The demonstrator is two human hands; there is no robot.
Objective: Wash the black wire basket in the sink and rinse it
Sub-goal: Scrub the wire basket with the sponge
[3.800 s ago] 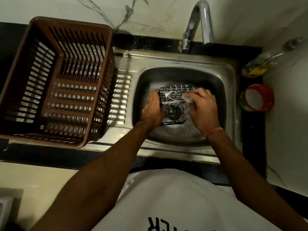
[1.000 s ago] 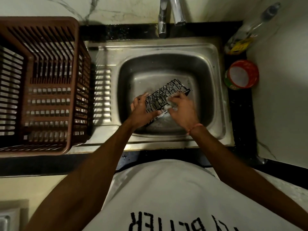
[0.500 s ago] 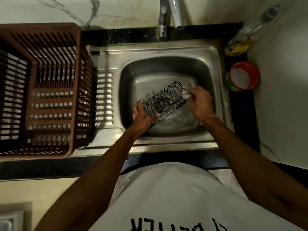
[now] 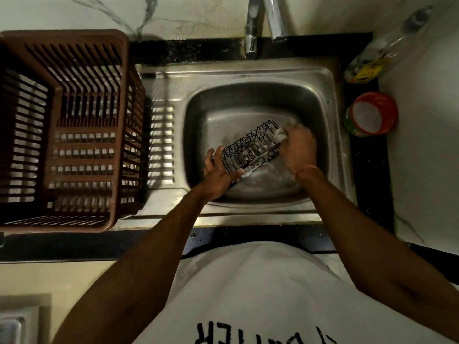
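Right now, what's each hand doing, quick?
Left hand: holds the near end of the black wire basket.
Right hand: grips a pale scrubber against the basket's far end.

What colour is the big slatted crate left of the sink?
Reddish brown; the slatted crate shows clearly in the head view.

Pale marble-veined wall, black counter edge, dim light, brown slatted crate at left

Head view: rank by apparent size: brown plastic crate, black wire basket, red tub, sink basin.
1. brown plastic crate, though it may sit nearer the camera
2. sink basin
3. black wire basket, partly hidden by the hands
4. red tub
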